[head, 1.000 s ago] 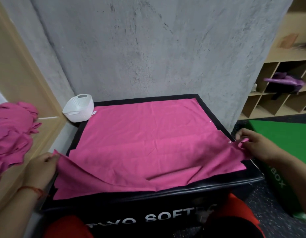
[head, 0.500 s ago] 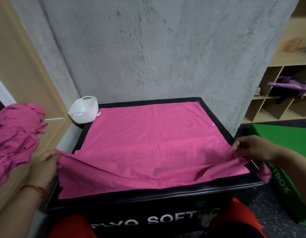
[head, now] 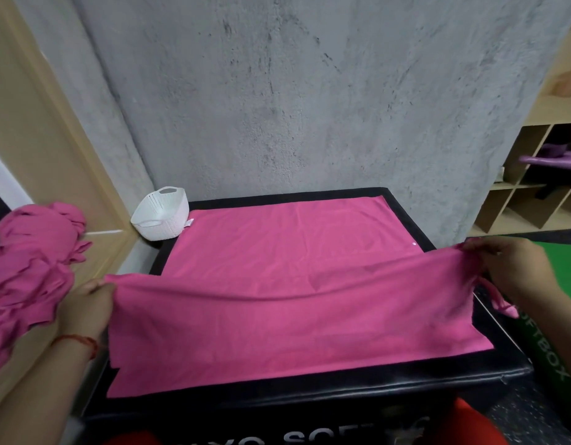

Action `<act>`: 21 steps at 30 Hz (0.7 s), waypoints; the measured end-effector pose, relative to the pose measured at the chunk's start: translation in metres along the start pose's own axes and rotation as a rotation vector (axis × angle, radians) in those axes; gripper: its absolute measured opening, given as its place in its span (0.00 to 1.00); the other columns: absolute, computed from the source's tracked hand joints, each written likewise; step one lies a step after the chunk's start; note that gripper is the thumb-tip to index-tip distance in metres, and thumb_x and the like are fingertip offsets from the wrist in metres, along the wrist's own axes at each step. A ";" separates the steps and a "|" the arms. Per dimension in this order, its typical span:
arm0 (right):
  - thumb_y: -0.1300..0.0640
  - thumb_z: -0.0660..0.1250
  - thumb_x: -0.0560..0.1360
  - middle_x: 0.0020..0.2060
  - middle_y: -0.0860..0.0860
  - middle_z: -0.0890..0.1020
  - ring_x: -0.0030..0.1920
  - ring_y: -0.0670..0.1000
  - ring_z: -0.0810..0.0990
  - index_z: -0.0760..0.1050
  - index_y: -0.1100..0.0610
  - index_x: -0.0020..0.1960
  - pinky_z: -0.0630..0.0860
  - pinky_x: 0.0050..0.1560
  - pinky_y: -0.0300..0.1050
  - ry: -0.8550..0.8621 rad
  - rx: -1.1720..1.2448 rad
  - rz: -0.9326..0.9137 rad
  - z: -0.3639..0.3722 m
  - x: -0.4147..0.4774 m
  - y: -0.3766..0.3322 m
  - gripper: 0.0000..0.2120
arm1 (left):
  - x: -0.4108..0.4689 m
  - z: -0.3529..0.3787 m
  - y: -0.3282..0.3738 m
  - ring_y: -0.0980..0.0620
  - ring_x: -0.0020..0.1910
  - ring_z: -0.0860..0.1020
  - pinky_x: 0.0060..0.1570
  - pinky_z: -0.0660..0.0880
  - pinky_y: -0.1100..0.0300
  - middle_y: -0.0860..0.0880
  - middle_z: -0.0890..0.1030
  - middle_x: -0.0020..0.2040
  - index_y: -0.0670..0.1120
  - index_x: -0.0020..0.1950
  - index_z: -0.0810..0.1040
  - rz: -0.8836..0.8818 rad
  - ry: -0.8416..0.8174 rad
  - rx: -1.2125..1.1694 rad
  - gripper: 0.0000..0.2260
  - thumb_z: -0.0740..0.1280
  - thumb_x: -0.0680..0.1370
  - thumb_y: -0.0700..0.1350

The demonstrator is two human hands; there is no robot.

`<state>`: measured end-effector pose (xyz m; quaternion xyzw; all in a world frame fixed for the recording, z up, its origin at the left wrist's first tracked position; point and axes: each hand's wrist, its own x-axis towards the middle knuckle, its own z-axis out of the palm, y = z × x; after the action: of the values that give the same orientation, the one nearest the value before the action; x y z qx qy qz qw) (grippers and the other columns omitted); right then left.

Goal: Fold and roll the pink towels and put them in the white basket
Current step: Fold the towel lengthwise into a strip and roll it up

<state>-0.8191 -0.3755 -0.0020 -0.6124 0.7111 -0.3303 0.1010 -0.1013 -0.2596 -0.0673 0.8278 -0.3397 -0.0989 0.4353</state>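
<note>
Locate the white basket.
Head view, left of centre: the basket sits at the far-left corner of the black box, beside the spread towel, by the grey wall.

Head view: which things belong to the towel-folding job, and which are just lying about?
Job: towel, gripped by left hand and right hand; towel pile; basket; black box underneath.
Lying about: shelves; purple thing on them; green box.

The pink towel (head: 277, 284) is matt, soft-napped cloth with light creases. The white basket (head: 162, 216) is perforated plastic with a woven texture. The black box (head: 374, 390) has glossy, leather-like skin. The wall (head: 309, 91) is rough grey concrete; the shelves (head: 518, 200) are pale, smooth wood.
</note>
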 end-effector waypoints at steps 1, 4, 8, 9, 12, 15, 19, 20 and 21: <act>0.68 0.67 0.77 0.40 0.46 0.87 0.35 0.48 0.82 0.87 0.43 0.48 0.75 0.33 0.45 0.017 -0.046 -0.036 0.003 0.007 -0.003 0.20 | 0.005 0.002 0.007 0.39 0.43 0.77 0.46 0.74 0.46 0.43 0.80 0.41 0.44 0.42 0.80 0.016 -0.004 0.047 0.13 0.64 0.75 0.53; 0.67 0.68 0.75 0.38 0.49 0.87 0.37 0.54 0.81 0.88 0.46 0.48 0.75 0.39 0.47 0.076 -0.134 -0.122 0.017 0.038 -0.011 0.18 | 0.032 0.017 0.027 0.42 0.43 0.76 0.45 0.70 0.51 0.41 0.79 0.40 0.41 0.43 0.81 0.054 -0.007 0.029 0.11 0.65 0.79 0.46; 0.65 0.64 0.75 0.34 0.45 0.85 0.28 0.50 0.82 0.86 0.46 0.44 0.75 0.25 0.50 0.089 0.039 0.055 0.048 0.096 -0.020 0.17 | 0.075 0.057 0.056 0.54 0.24 0.80 0.24 0.74 0.65 0.44 0.81 0.31 0.41 0.55 0.75 -0.173 -0.085 -0.356 0.04 0.62 0.83 0.40; 0.67 0.63 0.76 0.34 0.47 0.86 0.27 0.49 0.83 0.86 0.48 0.44 0.78 0.24 0.48 0.096 0.167 0.131 0.056 0.114 -0.024 0.17 | 0.089 0.067 0.061 0.56 0.25 0.81 0.24 0.76 0.66 0.43 0.83 0.35 0.43 0.58 0.71 -0.215 -0.114 -0.456 0.03 0.60 0.85 0.39; 0.75 0.61 0.77 0.29 0.50 0.85 0.30 0.47 0.85 0.85 0.60 0.47 0.82 0.30 0.39 0.128 0.589 0.345 0.089 0.167 -0.037 0.17 | 0.128 0.098 0.081 0.47 0.44 0.87 0.33 0.82 0.62 0.36 0.79 0.55 0.43 0.54 0.69 -0.248 -0.282 -0.626 0.06 0.54 0.87 0.39; 0.76 0.69 0.76 0.38 0.56 0.87 0.34 0.46 0.86 0.83 0.58 0.42 0.84 0.41 0.37 0.131 0.790 0.353 0.131 0.230 -0.051 0.15 | 0.175 0.139 0.101 0.33 0.70 0.74 0.42 0.84 0.55 0.34 0.77 0.60 0.42 0.52 0.70 -0.249 -0.329 -0.717 0.03 0.62 0.80 0.38; 0.74 0.72 0.75 0.37 0.47 0.86 0.48 0.54 0.87 0.83 0.52 0.40 0.84 0.56 0.45 0.121 0.732 0.270 0.195 0.303 -0.053 0.16 | 0.232 0.191 0.110 0.36 0.78 0.65 0.53 0.80 0.44 0.33 0.66 0.77 0.45 0.47 0.70 -0.275 -0.417 -0.785 0.11 0.64 0.67 0.47; 0.73 0.70 0.75 0.38 0.48 0.86 0.51 0.56 0.87 0.83 0.53 0.41 0.84 0.59 0.47 0.132 0.741 0.248 0.211 0.315 -0.056 0.16 | 0.242 0.206 0.109 0.38 0.76 0.68 0.53 0.81 0.44 0.35 0.69 0.76 0.46 0.48 0.70 -0.255 -0.403 -0.740 0.08 0.64 0.70 0.45; 0.73 0.68 0.76 0.40 0.50 0.87 0.53 0.56 0.88 0.84 0.52 0.41 0.83 0.61 0.49 0.137 0.737 0.234 0.229 0.327 -0.057 0.16 | 0.251 0.223 0.106 0.39 0.70 0.73 0.54 0.82 0.43 0.37 0.74 0.72 0.47 0.50 0.73 -0.207 -0.355 -0.612 0.06 0.64 0.74 0.45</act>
<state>-0.7227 -0.7626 -0.0569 -0.4265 0.6149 -0.5898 0.3035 -0.0661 -0.6095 -0.0850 0.6592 -0.2789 -0.3815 0.5849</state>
